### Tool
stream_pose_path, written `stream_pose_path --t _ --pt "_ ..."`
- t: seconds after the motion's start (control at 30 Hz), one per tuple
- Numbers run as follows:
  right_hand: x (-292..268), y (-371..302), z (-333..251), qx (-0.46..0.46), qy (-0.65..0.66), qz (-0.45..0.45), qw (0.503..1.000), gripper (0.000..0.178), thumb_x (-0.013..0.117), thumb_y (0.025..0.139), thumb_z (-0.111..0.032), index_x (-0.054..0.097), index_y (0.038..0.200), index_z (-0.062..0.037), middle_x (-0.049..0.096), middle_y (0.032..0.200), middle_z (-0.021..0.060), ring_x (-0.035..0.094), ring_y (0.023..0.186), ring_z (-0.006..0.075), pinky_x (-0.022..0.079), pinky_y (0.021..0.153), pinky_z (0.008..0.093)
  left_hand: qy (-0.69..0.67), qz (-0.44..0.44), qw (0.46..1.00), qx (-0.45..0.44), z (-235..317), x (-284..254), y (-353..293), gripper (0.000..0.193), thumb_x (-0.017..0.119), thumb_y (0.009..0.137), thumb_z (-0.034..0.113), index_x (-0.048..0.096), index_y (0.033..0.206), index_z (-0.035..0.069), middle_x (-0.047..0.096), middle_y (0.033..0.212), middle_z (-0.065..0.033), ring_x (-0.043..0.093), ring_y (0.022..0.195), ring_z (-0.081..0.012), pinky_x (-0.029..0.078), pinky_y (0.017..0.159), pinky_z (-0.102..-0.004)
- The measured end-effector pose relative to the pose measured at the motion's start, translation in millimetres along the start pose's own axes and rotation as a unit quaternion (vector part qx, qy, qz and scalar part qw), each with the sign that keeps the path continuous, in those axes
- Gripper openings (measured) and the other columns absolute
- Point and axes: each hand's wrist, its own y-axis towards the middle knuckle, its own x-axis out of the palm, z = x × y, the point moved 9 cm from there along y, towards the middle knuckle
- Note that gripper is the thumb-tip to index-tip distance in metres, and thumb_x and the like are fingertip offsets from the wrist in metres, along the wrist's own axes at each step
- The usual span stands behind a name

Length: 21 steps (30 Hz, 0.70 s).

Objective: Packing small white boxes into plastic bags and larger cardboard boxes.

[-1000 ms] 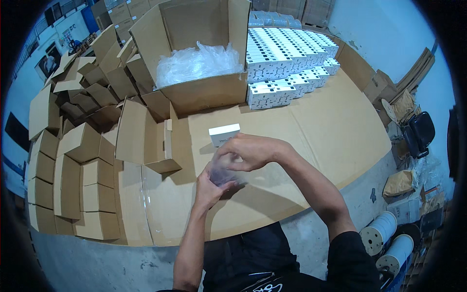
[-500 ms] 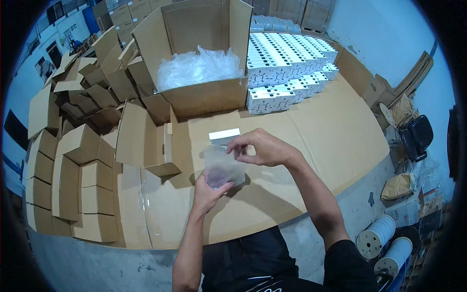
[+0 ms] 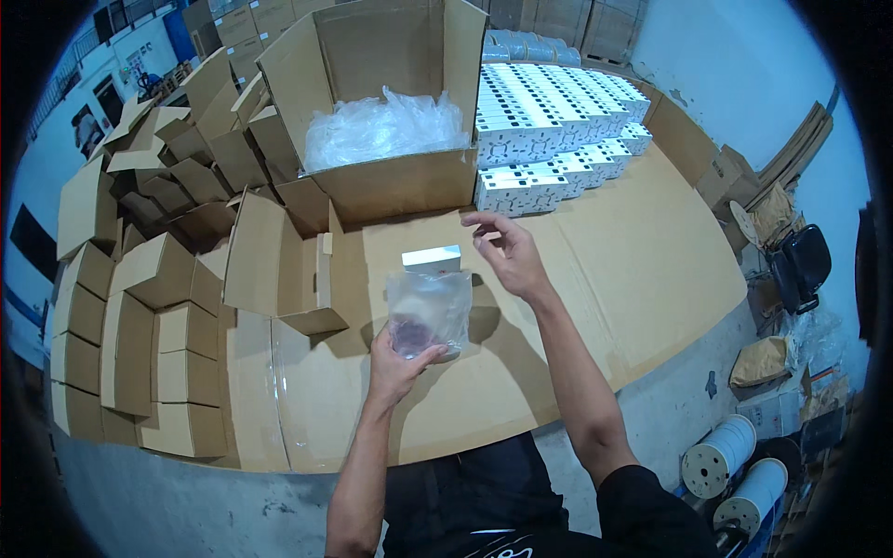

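My left hand [image 3: 398, 365] is wrapped around the lower part of a frosted, see-through plastic bag [image 3: 431, 305], its thumb across the front. The fingers behind show dimly through the film. My right hand [image 3: 507, 251] is lifted off the bag, to its upper right, with bent fingers apart and nothing between them. Just beyond the bag's top edge lies a small white box [image 3: 432, 259]; its near side is partly hidden by the bag. An opened carton [image 3: 307, 279] stands left of the bag.
A large carton [image 3: 395, 186] holds a heap of clear plastic bags [image 3: 386, 130]. White patterned boxes [image 3: 521, 139] are stacked at the back right. Brown cartons [image 3: 186, 344] crowd the left side of the cardboard-covered table [image 3: 633, 279]. Cable spools [image 3: 721, 456] stand on the floor at right.
My right hand has let go of the bag's top edge and moved up and right. The left hand still holds the bag, which now shows more fully.
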Motion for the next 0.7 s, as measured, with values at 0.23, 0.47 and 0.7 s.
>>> stream_pose_path --t 0.23,0.47,0.7 --pt "31 -12 21 0.027 -0.11 -0.074 0.991 0.045 0.071 0.087 -0.001 0.064 0.13 -0.0105 0.066 0.126 0.0062 0.062 0.109 0.017 0.054 0.083 0.0308 0.004 0.01 0.999 0.035 4 -3 -1 0.057 0.089 0.071 0.008 0.059 0.119 0.003 0.067 0.106 -0.0051 0.065 0.096 -0.0144 0.055 0.085 -0.0303" --pt "18 -13 31 -0.051 -0.122 -0.003 0.991 0.04 0.072 0.086 0.003 0.066 0.125 -0.0056 0.07 0.113 0.0068 0.067 0.089 0.0155 0.056 0.075 0.0281 0.002 0.016 0.999 0.039 7 -1 3 0.063 0.09 0.069 0.01 0.057 0.123 0.004 0.065 0.111 -0.0058 0.063 0.101 -0.0157 0.052 0.091 -0.0321" --pt "-11 -15 27 0.01 0.261 0.159 0.952 0.023 0.066 0.094 0.001 0.047 0.107 -0.0016 0.057 0.109 0.012 0.068 0.099 0.0245 0.065 0.084 0.0433 0.042 0.001 0.997 0.057 13 -2 2 0.062 0.09 0.071 0.01 0.057 0.123 0.004 0.065 0.108 -0.0051 0.063 0.098 -0.0148 0.052 0.089 -0.0306"
